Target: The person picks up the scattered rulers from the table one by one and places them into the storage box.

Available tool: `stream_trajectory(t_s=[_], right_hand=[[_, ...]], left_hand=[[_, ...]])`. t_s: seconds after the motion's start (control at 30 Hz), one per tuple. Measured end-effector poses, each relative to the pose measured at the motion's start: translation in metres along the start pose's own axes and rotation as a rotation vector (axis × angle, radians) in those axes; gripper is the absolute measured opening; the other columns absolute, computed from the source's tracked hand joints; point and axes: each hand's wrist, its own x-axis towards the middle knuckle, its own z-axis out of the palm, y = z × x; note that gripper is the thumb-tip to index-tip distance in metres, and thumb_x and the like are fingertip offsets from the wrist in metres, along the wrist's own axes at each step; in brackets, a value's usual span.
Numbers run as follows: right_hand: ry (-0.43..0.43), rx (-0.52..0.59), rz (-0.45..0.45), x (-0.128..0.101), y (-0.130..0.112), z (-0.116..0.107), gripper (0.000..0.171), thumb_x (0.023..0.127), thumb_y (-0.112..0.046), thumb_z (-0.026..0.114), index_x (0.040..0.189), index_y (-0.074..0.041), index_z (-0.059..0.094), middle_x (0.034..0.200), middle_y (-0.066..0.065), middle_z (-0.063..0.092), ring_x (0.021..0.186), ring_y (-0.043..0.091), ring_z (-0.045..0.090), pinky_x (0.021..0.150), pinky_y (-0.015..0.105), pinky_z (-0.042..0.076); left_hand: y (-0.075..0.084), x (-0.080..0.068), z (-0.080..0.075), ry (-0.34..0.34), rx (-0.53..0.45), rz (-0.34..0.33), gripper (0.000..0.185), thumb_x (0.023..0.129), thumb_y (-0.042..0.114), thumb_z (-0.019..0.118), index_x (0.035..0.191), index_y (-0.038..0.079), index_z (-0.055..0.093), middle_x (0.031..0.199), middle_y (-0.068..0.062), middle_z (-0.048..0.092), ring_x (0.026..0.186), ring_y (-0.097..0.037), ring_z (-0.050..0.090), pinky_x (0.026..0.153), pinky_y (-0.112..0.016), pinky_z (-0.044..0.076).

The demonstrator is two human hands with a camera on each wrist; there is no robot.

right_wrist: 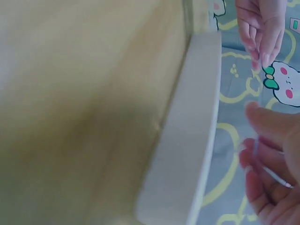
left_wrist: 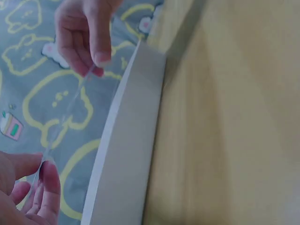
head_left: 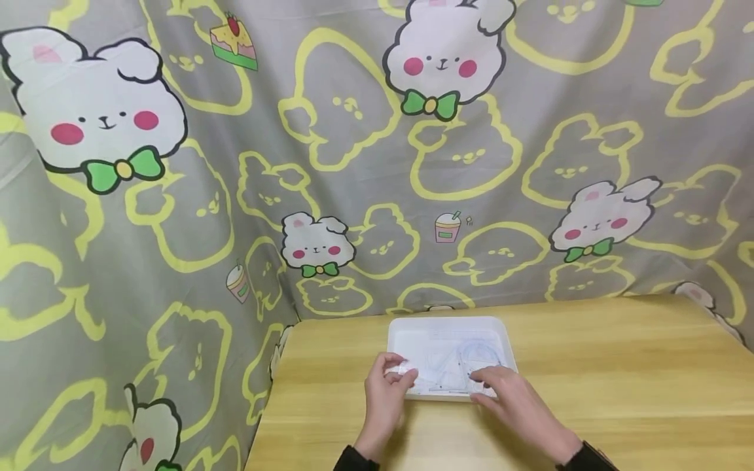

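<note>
Over the white tray (head_left: 406, 333) are see-through drawing tools, a round protractor outline (head_left: 480, 353) and set square lines (head_left: 450, 376) among them. My left hand (head_left: 385, 386) pinches the left end of this thin clear plastic ruler set, where a glare spot shows. At its right end my right hand (head_left: 509, 392) curls thumb and fingers around the edge. Seen from the left wrist, the clear sheet (left_wrist: 63, 117) runs as a thin slanting line between the left hand (left_wrist: 33, 183) and the right hand (left_wrist: 86, 37). In the right wrist view, a clear edge (right_wrist: 276, 177) lies inside the right fingers.
The tray stands on a wooden table (head_left: 618, 366), close to its back edge. Behind and to the left hangs a grey curtain (head_left: 365, 190) with rabbit prints. The tray's near wall (left_wrist: 126, 140) rises just beyond the table in the wrist views.
</note>
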Motion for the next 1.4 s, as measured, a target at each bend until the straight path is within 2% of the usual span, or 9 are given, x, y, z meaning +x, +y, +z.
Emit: stream_trajectory(t_s=[0.1,0.2,0.3,0.43,0.7,0.97,1.07,1.3,1.4], right_hand=[[-0.108,-0.002,0.025,0.013,0.006,0.0,0.03,0.076,-0.008,0.089,0.104,-0.005,0.076,0.097,0.008,0.078,0.081,0.019,0.071,0.072,0.036,0.06],[-0.163,0.01,0.042,0.029,0.014,0.003,0.029,0.078,-0.002,0.087,0.104,-0.001,0.076,0.098,0.013,0.078,0.08,0.023,0.072,0.072,0.036,0.06],[-0.174,0.025,0.068,0.043,0.022,0.009,0.028,0.078,0.004,0.086,0.104,0.001,0.076,0.098,0.014,0.078,0.084,0.026,0.073,0.074,0.038,0.061],[-0.178,0.036,0.103,0.056,0.032,0.017,0.026,0.078,0.008,0.084,0.103,0.003,0.076,0.099,0.016,0.077,0.088,0.029,0.074,0.078,0.043,0.061],[-0.205,0.073,0.138,0.078,0.049,0.034,0.023,0.081,0.011,0.08,0.103,0.004,0.075,0.099,0.018,0.077,0.088,0.031,0.075,0.076,0.044,0.061],[-0.25,0.061,0.116,0.086,0.063,0.045,0.022,0.081,0.012,0.08,0.101,0.004,0.075,0.096,0.018,0.077,0.086,0.031,0.075,0.073,0.042,0.061],[-0.262,0.07,0.132,0.087,0.067,0.047,0.021,0.082,0.011,0.079,0.102,0.004,0.075,0.096,0.017,0.077,0.087,0.032,0.075,0.074,0.043,0.061],[-0.27,0.061,0.142,0.095,0.074,0.061,0.018,0.082,0.013,0.077,0.098,0.004,0.074,0.094,0.018,0.077,0.085,0.033,0.075,0.075,0.045,0.061],[-0.272,0.018,0.145,0.098,0.076,0.068,0.018,0.082,0.013,0.078,0.096,0.003,0.074,0.092,0.017,0.077,0.084,0.032,0.074,0.074,0.045,0.06]], left_hand=[[-0.007,0.015,0.002,0.025,0.071,-0.003,0.031,0.087,0.004,0.084,0.108,0.004,0.061,0.105,-0.015,0.072,0.075,-0.017,0.074,0.064,-0.027,0.054],[-0.009,0.029,0.003,0.029,0.145,0.055,0.026,0.086,0.006,0.085,0.097,0.006,0.061,0.104,-0.01,0.067,0.073,-0.013,0.074,0.063,-0.025,0.055],[-0.011,0.041,0.005,0.06,0.281,0.151,0.026,0.084,0.006,0.087,0.085,0.01,0.061,0.098,-0.005,0.061,0.068,-0.007,0.071,0.063,-0.023,0.057],[-0.015,0.053,0.006,0.099,0.471,0.221,0.026,0.082,0.013,0.09,0.08,0.014,0.064,0.089,0.0,0.068,0.068,-0.004,0.07,0.064,-0.023,0.056],[-0.013,0.074,0.006,0.0,0.686,0.292,0.028,0.081,0.012,0.09,0.085,0.01,0.062,0.091,0.0,0.057,0.082,-0.014,0.072,0.079,-0.03,0.056],[-0.019,0.095,0.01,-0.019,0.986,0.435,0.033,0.083,0.016,0.089,0.076,0.013,0.057,0.079,0.002,0.052,0.065,-0.013,0.053,0.058,-0.025,0.042],[-0.021,0.1,0.012,-0.03,1.039,0.479,0.033,0.084,0.015,0.089,0.077,0.013,0.057,0.076,0.002,0.053,0.061,-0.014,0.051,0.055,-0.025,0.04],[-0.025,0.108,0.015,-0.069,1.082,0.439,0.032,0.085,0.014,0.087,0.077,0.014,0.056,0.076,0.003,0.051,0.058,-0.014,0.048,0.052,-0.025,0.036],[-0.027,0.111,0.016,-0.085,1.134,0.46,0.032,0.084,0.016,0.088,0.076,0.013,0.057,0.075,0.002,0.053,0.059,-0.016,0.052,0.052,-0.027,0.039]])
